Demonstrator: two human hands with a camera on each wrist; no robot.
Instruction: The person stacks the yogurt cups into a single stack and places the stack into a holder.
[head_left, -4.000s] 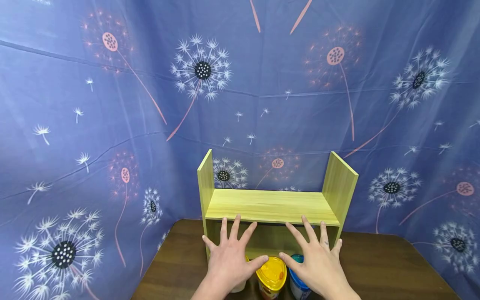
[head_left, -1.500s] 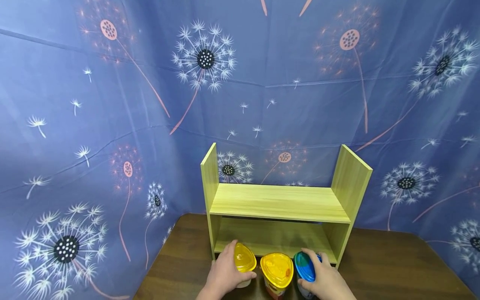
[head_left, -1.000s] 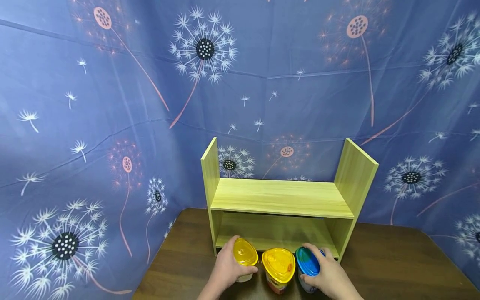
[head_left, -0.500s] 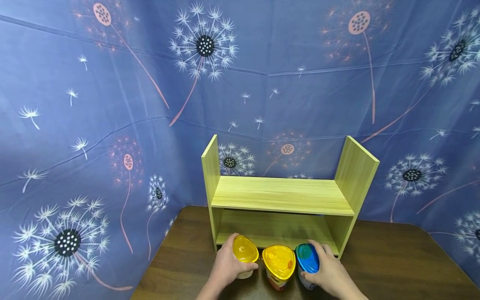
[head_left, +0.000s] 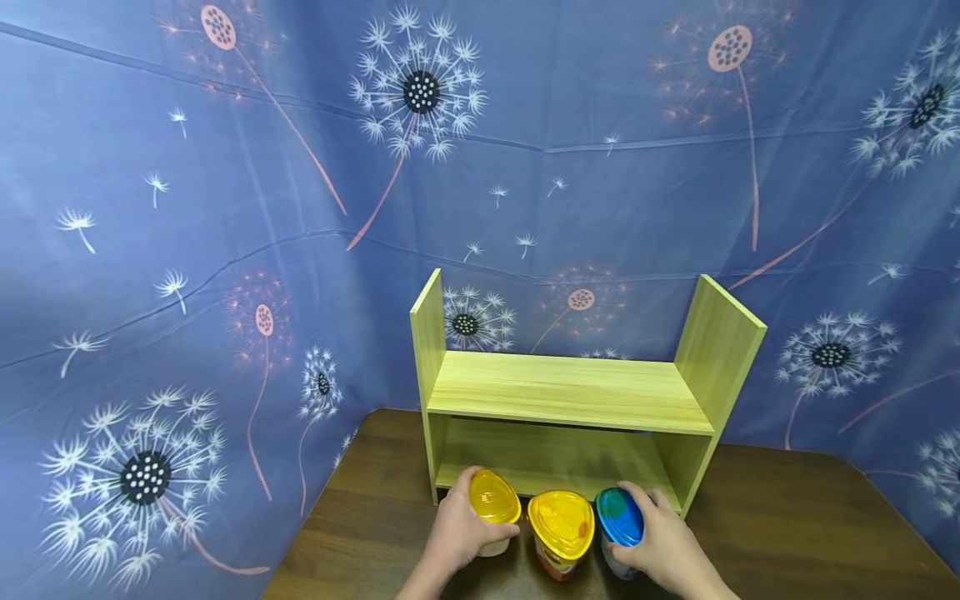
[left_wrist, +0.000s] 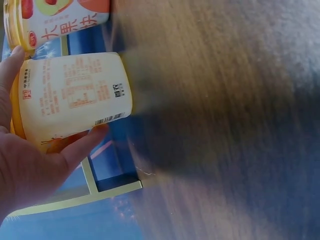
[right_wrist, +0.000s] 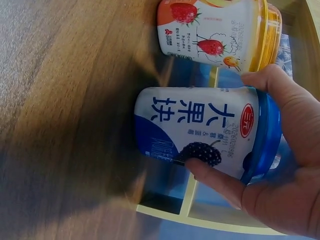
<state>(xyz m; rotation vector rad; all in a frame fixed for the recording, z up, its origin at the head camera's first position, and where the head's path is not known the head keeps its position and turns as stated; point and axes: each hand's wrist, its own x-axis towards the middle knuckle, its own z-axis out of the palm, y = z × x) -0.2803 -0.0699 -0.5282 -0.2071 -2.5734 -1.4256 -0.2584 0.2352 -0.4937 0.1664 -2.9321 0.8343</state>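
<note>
Three yogurt cups stand in a row on the table in front of a small shelf. My left hand (head_left: 459,527) grips the left cup (left_wrist: 75,95), white with orange print and a yellow lid (head_left: 495,497). Thumb and fingers curl round it just below the lid. My right hand (head_left: 660,537) holds the right cup (right_wrist: 195,125), which shows a blackberry picture, with thumb and fingers on opposite sides near its blue lid (head_left: 619,517). Between them is the middle cup (head_left: 558,567), with a yellow lid and strawberry pictures (right_wrist: 210,47). Neither hand grips it.
A two-level light wooden shelf (head_left: 570,392) with raised side panels stands just behind the cups. The dark wooden table (head_left: 795,517) extends to both sides. Blue cloth (head_left: 525,208) with dandelion prints hangs behind and at the left.
Both hands, spread above the cups four seconds ago, have come down and taken hold of the two outer cups. Over the last second the hands and cups have hardly moved; the head view has shifted slightly.
</note>
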